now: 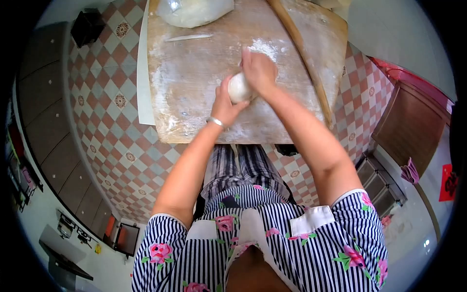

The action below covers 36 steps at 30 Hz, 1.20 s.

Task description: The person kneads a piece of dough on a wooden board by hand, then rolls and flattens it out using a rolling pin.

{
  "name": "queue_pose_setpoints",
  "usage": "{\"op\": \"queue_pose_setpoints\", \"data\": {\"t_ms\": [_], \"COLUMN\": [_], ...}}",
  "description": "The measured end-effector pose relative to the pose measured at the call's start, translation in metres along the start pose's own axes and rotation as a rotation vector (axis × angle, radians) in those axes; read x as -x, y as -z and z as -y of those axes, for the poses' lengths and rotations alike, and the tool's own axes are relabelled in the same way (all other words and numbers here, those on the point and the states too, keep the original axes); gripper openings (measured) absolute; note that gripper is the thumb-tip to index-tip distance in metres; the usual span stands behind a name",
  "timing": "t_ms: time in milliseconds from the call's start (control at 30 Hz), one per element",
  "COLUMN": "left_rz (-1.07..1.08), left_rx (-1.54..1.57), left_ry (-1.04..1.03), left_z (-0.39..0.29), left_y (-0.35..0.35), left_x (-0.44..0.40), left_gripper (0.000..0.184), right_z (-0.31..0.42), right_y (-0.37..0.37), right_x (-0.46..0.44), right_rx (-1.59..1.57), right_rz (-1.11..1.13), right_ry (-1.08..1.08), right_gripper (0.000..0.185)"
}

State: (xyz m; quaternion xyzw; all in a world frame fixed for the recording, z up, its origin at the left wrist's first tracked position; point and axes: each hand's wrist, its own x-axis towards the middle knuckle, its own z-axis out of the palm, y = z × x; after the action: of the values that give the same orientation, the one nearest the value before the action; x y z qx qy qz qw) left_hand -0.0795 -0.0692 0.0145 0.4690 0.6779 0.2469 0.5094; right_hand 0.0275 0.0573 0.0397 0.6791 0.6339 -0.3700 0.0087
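Note:
A smooth, pale dough ball [239, 88] rests on the floured wooden board [194, 73]. Around its near left side curls my left hand [226, 103], which wears a silver bangle on the wrist. My right hand [260, 71] is closed against the far right side of the dough, slightly blurred, with some of its fingertips hidden. Loose white flour [263, 47] is scattered on the wood just beyond my right hand.
A long wooden rolling pin [302, 51] lies along the board's right side. At the far left of the board are a plastic bag [194, 13] with pale contents and a thin whitish strip [188, 37]. A black bin-like object [87, 27] stands on the tiled floor [114, 73].

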Motion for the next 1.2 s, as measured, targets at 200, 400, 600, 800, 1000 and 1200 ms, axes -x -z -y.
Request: {"op": "queue_pose_setpoints", "data": {"t_ms": [200,400,600,800,1000,1200], "left_rz": [-0.16,-0.235,-0.184,-0.261,0.099,-0.099], "left_rx": [-0.096,-0.125,-0.111,-0.034,0.422,-0.199], "left_ry": [0.009,0.116,0.424,0.417,0.631,0.014], "left_z": [0.011,0.009,-0.007,0.0,-0.026,0.008], "left_y": [-0.02,-0.02,-0.015,-0.02,0.013,-0.006], "left_x": [0.005,-0.023,-0.047,-0.058,-0.054,0.007], "left_gripper": [0.074,0.068,0.069,0.082,0.099,0.083], "right_z": [-0.033,-0.038,-0.027,-0.012,0.021,-0.011], "right_y": [-0.044,-0.063,-0.064,-0.061,-0.024,-0.02], "right_x": [0.045,0.013,-0.021,-0.047,-0.049,0.028], "right_rx": [-0.103,-0.129,-0.018,0.137,0.219,0.108], "right_rz": [-0.496,-0.714,-0.61,-0.464,-0.116,-0.23], "right_ry": [0.129,0.349,0.285,0.163,0.17,0.087], "right_gripper": [0.037,0.028,0.027,0.032,0.043,0.043]}}
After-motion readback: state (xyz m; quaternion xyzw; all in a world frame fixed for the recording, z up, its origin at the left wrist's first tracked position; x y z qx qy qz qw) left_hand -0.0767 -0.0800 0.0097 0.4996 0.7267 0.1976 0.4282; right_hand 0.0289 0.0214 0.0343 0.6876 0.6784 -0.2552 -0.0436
